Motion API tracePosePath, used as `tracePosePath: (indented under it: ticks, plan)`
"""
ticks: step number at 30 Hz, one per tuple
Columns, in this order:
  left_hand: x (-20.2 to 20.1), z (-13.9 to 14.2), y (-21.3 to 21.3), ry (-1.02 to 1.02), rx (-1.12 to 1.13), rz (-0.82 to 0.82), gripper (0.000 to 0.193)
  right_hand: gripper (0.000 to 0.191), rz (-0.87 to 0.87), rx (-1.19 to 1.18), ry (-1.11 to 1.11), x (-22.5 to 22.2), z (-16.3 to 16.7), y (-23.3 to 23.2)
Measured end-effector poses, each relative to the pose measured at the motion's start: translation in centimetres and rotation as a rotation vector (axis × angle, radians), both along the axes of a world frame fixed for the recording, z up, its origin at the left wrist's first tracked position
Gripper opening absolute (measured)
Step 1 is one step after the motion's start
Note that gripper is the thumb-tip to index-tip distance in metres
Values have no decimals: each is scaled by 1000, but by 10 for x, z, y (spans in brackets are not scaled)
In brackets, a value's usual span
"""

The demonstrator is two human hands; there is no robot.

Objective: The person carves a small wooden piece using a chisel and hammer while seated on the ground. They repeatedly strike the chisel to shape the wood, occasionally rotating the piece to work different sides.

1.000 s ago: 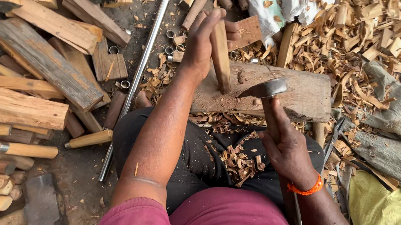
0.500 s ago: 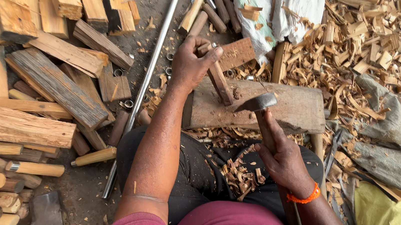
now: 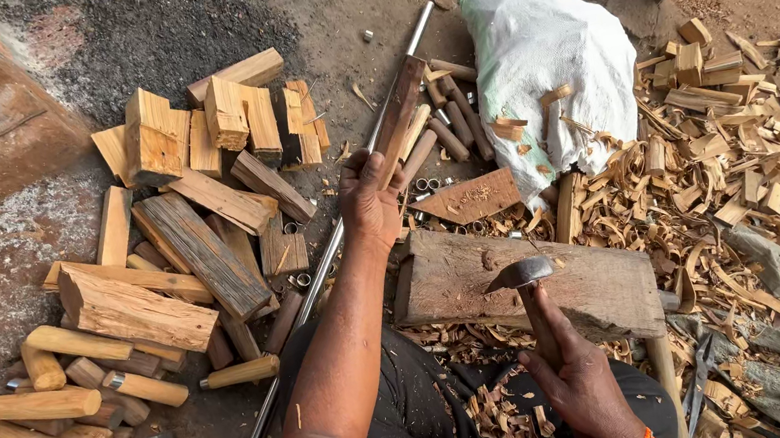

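At the centre of the frame my left hand (image 3: 370,197) is clenched around a dark wood stick (image 3: 400,110) slanting up-frame, seemingly lifted clear, while my right hand (image 3: 580,385) grips the adze (image 3: 521,275) resting over the chopping block (image 3: 553,279).

1. The wooden stick (image 3: 401,118) is a long, flat, brown piece. It is leaning at a slant up and to the right, just above the middle of the frame. Its lower end is sitting inside the closed left hand (image 3: 370,197).
2. The adze (image 3: 520,275) has a dark metal head on a thin wooden shaft. It is resting head-down on the chopping block (image 3: 574,288), right of centre, with its shaft running down into the clasping right hand (image 3: 580,385).
3. The chopping block is a thick, worn, grey-brown slab. It is lying flat across the lower middle, scarred with cut marks.
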State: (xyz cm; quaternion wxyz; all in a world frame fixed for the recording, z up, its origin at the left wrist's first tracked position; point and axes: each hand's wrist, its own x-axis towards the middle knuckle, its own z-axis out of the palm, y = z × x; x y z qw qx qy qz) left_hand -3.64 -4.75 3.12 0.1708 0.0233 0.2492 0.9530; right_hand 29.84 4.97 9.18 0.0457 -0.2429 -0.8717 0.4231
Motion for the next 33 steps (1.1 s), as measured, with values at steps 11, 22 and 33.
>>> tracePosePath:
  ticks: [11, 22, 33]
  plan:
    - [-1, 0, -2, 49, -60, -70, 54, 93, -30, -11, -36, -2, -3, 0]
    - [12, 9, -2, -264, 63, -183, 65, 93, 2, -79, 11, -1, -3, 0]
    - [18, 10, -2, -85, -60, -159, 60, 97, 34, -19, 12, -2, 17, -4]
